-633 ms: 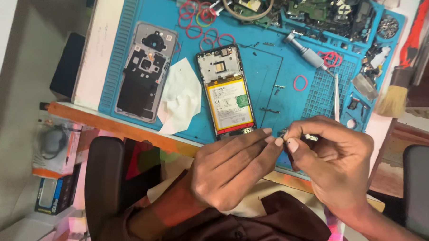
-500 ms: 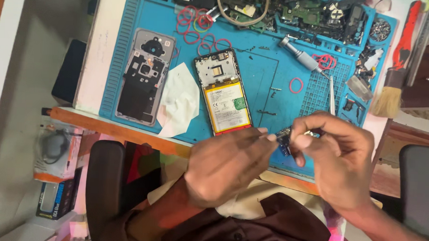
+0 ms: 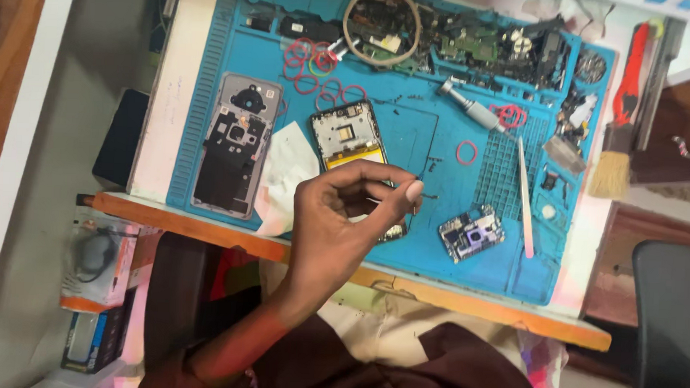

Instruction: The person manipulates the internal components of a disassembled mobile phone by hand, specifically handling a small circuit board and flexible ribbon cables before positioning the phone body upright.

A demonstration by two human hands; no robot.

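My left hand [image 3: 344,217] is raised over the blue repair mat [image 3: 423,155], its fingers curled and thumb and fingertips pinched together. I cannot tell whether anything tiny sits in the pinch. It covers the lower half of an opened phone [image 3: 345,133] whose yellow battery shows. A small circuit board [image 3: 472,235] lies on the mat just right of the hand. A grey phone back cover [image 3: 236,144] lies at the left, with a white tissue [image 3: 285,169] beside it. My right hand is out of view.
Red rubber bands [image 3: 311,74], a grey screwdriver [image 3: 470,108] and a white pry stick [image 3: 524,196] lie on the mat. Loose parts fill its far trays [image 3: 488,38]. A brush [image 3: 618,150] lies at the right. The wooden table edge [image 3: 448,297] runs near my lap.
My right hand has left the view. The small circuit board that both hands held now lies on the mat. My left hand has lifted over the phone.
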